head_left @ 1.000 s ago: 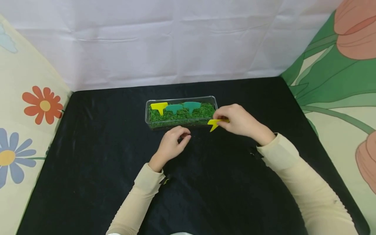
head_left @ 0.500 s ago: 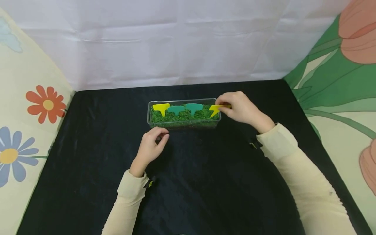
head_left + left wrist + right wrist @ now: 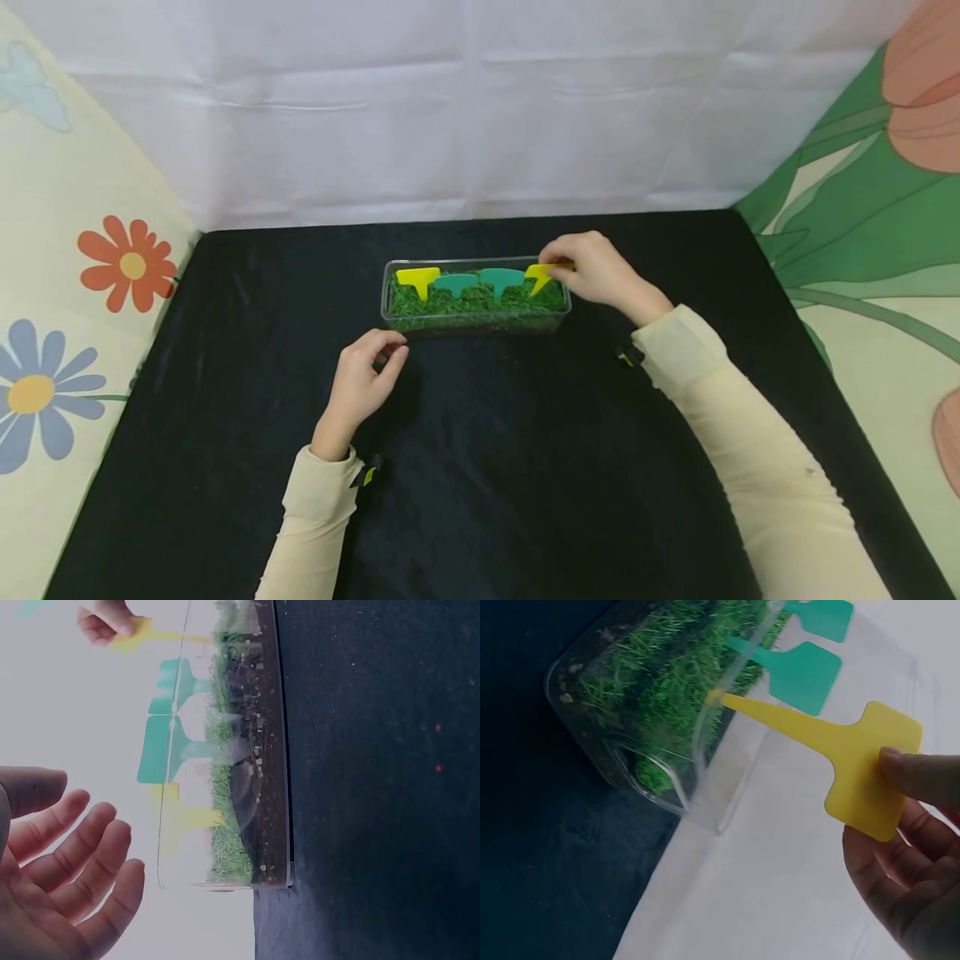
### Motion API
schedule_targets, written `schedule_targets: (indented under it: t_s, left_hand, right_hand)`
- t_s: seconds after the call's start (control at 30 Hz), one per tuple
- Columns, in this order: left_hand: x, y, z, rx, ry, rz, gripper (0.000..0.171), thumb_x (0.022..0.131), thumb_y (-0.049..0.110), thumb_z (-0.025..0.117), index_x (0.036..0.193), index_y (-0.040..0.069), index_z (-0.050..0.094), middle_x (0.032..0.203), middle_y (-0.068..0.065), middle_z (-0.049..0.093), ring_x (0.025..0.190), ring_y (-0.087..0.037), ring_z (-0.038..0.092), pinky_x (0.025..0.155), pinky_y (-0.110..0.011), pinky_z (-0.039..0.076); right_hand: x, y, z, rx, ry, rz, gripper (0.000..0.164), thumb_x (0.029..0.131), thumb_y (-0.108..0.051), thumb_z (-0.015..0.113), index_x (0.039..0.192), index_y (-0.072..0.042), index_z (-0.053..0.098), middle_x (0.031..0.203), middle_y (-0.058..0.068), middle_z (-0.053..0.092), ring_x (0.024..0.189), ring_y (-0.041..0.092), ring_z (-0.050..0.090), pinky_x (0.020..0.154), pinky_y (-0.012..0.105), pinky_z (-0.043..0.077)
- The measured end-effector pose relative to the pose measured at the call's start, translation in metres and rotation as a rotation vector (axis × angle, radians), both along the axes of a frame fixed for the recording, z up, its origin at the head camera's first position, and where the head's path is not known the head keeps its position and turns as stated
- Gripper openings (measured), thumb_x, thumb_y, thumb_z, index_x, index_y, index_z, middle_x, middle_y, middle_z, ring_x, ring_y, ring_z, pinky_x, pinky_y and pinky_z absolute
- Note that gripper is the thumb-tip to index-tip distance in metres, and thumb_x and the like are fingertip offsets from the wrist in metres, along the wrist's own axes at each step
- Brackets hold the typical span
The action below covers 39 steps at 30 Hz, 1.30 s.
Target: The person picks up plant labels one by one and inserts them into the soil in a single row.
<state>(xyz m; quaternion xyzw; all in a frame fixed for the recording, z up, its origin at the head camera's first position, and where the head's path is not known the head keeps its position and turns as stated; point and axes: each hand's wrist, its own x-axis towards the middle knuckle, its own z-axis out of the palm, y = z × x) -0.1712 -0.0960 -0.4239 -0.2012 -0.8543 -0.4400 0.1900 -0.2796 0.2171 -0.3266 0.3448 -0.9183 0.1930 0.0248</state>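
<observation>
A clear plastic box [image 3: 480, 315] of soil and green grass stands on the black table. Two teal plant labels [image 3: 502, 280] [image 3: 456, 283] and a yellow plant label [image 3: 418, 279] stand upright in the grass. My right hand [image 3: 588, 265] pinches a second yellow plant label [image 3: 874, 769] by its wide head, between thumb and fingers. Its pointed stem slants down over the grass at the box's right end. My left hand [image 3: 363, 379] hovers in front of the box's left corner, fingers loosely bent and holding nothing; the left wrist view shows the same hand [image 3: 67, 862] beside the box.
The black tabletop [image 3: 495, 467] spreads in front of the box. Behind it hangs a white cloth [image 3: 450, 117]. Flower-printed panels [image 3: 90, 375] [image 3: 862, 225] flank the table on both sides.
My right hand has carried the yellow plant label from in front of the box up and over its right end, then slightly left. My left hand has drawn back to the left.
</observation>
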Motion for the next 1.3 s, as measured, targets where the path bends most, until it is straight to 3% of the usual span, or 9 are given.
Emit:
schedule_targets:
  t_s: [0.57, 0.97, 1.3]
  left_hand:
    - [0.000, -0.002, 0.003, -0.013, -0.024, 0.026, 0.007, 0.081, -0.002, 0.063, 0.088, -0.003, 0.064, 0.078, -0.010, 0.061, 0.068, -0.020, 0.057, 0.060, -0.035, 0.049]
    - [0.000, -0.003, 0.002, -0.006, -0.045, 0.028, 0.007, 0.081, -0.002, 0.063, 0.089, -0.003, 0.064, 0.079, -0.010, 0.061, 0.068, -0.020, 0.057, 0.061, -0.036, 0.050]
    - [0.000, -0.003, 0.001, -0.001, -0.052, 0.032, 0.007, 0.081, -0.002, 0.063, 0.089, -0.002, 0.064, 0.079, -0.011, 0.061, 0.068, -0.021, 0.056, 0.061, -0.040, 0.050]
  right_hand:
    - [-0.009, -0.007, -0.014, 0.023, -0.040, -0.038, 0.015, 0.084, 0.001, 0.062, 0.097, 0.001, 0.067, 0.095, 0.016, 0.065, 0.082, 0.029, 0.061, 0.074, 0.041, 0.048]
    - [-0.014, 0.000, -0.014, -0.046, -0.025, -0.057, 0.015, 0.083, 0.002, 0.062, 0.098, 0.001, 0.067, 0.093, 0.017, 0.065, 0.079, 0.028, 0.061, 0.070, 0.040, 0.049]
    - [-0.015, -0.005, -0.020, 0.010, -0.032, -0.055, 0.017, 0.084, 0.002, 0.061, 0.100, 0.001, 0.067, 0.097, 0.017, 0.065, 0.084, 0.029, 0.061, 0.074, 0.041, 0.049]
